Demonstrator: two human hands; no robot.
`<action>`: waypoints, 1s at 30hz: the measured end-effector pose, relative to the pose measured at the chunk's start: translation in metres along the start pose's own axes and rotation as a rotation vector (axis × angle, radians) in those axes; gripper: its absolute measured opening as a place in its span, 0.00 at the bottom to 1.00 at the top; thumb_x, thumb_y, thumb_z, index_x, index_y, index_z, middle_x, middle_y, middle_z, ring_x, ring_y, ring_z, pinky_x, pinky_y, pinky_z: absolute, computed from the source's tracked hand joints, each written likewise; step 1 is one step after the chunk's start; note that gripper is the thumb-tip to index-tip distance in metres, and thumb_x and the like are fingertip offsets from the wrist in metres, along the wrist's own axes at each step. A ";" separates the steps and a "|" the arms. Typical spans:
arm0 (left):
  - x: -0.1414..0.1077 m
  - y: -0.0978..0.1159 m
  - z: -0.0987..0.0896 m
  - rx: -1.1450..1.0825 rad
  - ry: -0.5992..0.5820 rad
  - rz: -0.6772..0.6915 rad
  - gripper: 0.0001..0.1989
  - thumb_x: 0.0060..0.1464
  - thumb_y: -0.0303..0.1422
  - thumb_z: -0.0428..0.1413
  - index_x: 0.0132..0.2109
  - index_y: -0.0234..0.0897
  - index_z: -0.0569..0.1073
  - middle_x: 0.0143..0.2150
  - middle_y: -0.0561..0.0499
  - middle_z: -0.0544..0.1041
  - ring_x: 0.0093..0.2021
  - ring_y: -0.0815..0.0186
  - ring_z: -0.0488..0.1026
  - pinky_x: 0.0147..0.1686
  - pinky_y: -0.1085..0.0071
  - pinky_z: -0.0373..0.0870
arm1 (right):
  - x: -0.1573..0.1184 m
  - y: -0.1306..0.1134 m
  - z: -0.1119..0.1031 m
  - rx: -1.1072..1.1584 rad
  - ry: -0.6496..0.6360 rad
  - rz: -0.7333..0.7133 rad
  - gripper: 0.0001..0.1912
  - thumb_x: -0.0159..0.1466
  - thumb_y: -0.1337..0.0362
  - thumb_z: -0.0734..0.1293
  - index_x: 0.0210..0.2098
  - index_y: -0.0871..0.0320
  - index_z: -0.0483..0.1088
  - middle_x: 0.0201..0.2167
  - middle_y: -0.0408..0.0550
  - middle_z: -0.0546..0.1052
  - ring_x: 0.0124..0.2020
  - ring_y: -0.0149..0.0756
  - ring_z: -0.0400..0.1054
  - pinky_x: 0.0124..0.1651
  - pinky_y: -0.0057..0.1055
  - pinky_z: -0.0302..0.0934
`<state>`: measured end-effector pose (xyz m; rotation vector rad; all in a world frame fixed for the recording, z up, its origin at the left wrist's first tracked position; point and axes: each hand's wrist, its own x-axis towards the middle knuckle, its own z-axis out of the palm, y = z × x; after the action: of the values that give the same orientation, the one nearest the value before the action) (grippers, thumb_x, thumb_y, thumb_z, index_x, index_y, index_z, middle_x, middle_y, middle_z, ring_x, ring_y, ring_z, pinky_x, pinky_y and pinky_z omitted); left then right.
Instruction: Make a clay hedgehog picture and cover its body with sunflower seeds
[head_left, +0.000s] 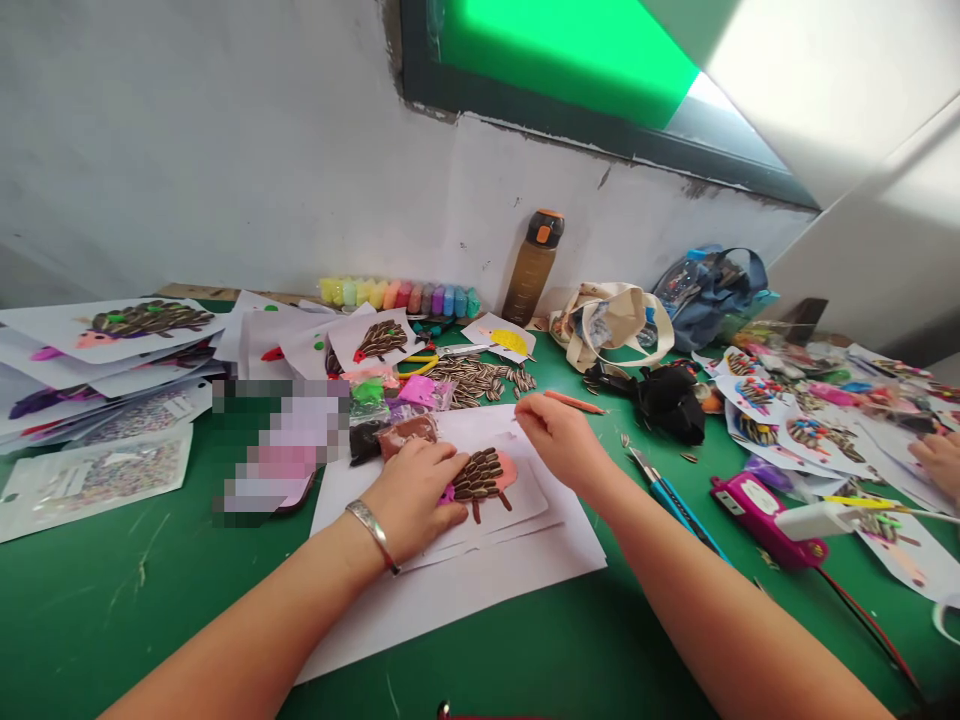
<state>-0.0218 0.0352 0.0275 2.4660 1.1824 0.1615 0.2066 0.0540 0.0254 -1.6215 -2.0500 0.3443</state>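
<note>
A hedgehog picture (480,475), its back covered in sunflower seeds around a pink clay head, lies on white paper sheets (360,615). My left hand (420,500) rests flat over its left side, thumb apart from the fingers, hiding part of it. At the sheets' upper right, my right hand (559,440) is closed with its fingertips together; whatever they hold is hidden. Beyond the hands lies a heap of loose sunflower seeds (476,380). Brown clay in a packet (409,432) sits just above my left hand. An orange pencil (574,402) lies behind my right hand.
A blue utility knife (686,515) and a pink glue gun (769,515) lie to the right. Finished pictures (142,320) are stacked at left. A brown bottle (532,265) stands by the wall. Another person's hand (941,460) shows at the right edge.
</note>
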 end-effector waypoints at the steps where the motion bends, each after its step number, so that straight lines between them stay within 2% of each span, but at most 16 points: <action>1: 0.000 0.000 0.000 0.003 -0.002 0.003 0.22 0.52 0.37 0.58 0.54 0.36 0.70 0.52 0.44 0.71 0.49 0.52 0.65 0.51 0.56 0.62 | -0.011 -0.003 -0.001 0.130 -0.019 0.002 0.09 0.67 0.65 0.58 0.35 0.55 0.69 0.31 0.41 0.74 0.33 0.32 0.66 0.36 0.26 0.57; 4: 0.001 0.000 0.000 0.016 -0.011 0.002 0.21 0.52 0.36 0.58 0.53 0.36 0.71 0.53 0.45 0.71 0.49 0.52 0.65 0.51 0.56 0.62 | -0.038 -0.011 0.001 0.339 -0.117 0.066 0.08 0.65 0.65 0.60 0.35 0.54 0.71 0.31 0.39 0.75 0.33 0.31 0.67 0.36 0.26 0.58; 8: 0.001 0.000 0.000 0.024 -0.010 0.002 0.22 0.52 0.37 0.58 0.54 0.36 0.70 0.53 0.45 0.71 0.49 0.53 0.65 0.52 0.56 0.61 | -0.049 -0.016 0.008 0.420 -0.158 0.076 0.08 0.64 0.69 0.62 0.37 0.53 0.73 0.33 0.39 0.77 0.35 0.31 0.68 0.39 0.27 0.59; 11: 0.001 0.000 0.000 0.026 -0.008 0.005 0.22 0.52 0.37 0.58 0.54 0.36 0.70 0.53 0.45 0.71 0.48 0.53 0.65 0.51 0.57 0.61 | -0.047 -0.016 0.010 0.365 -0.167 0.011 0.09 0.64 0.70 0.63 0.34 0.54 0.75 0.32 0.42 0.76 0.35 0.32 0.68 0.40 0.28 0.59; 14: 0.001 0.000 -0.001 0.030 -0.009 0.003 0.22 0.52 0.37 0.59 0.54 0.36 0.70 0.53 0.45 0.72 0.49 0.53 0.65 0.51 0.57 0.61 | -0.046 -0.013 0.011 0.311 -0.148 -0.038 0.11 0.64 0.72 0.63 0.36 0.54 0.76 0.32 0.44 0.74 0.37 0.33 0.67 0.41 0.29 0.60; 20: 0.003 0.000 -0.001 0.035 -0.008 0.000 0.21 0.52 0.37 0.59 0.53 0.37 0.71 0.53 0.46 0.72 0.48 0.54 0.66 0.51 0.58 0.62 | -0.047 -0.009 0.014 0.269 -0.103 -0.051 0.10 0.64 0.72 0.64 0.34 0.55 0.76 0.33 0.45 0.73 0.39 0.34 0.67 0.43 0.31 0.60; 30: 0.001 0.000 0.000 0.027 0.002 0.008 0.22 0.52 0.37 0.58 0.53 0.36 0.70 0.52 0.45 0.72 0.48 0.53 0.65 0.52 0.57 0.62 | -0.044 -0.009 0.017 0.131 -0.124 -0.091 0.10 0.65 0.70 0.63 0.34 0.56 0.77 0.31 0.47 0.73 0.38 0.36 0.65 0.42 0.32 0.60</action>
<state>-0.0211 0.0365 0.0271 2.4945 1.1830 0.1509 0.1974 0.0111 0.0060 -1.4572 -2.1367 0.5472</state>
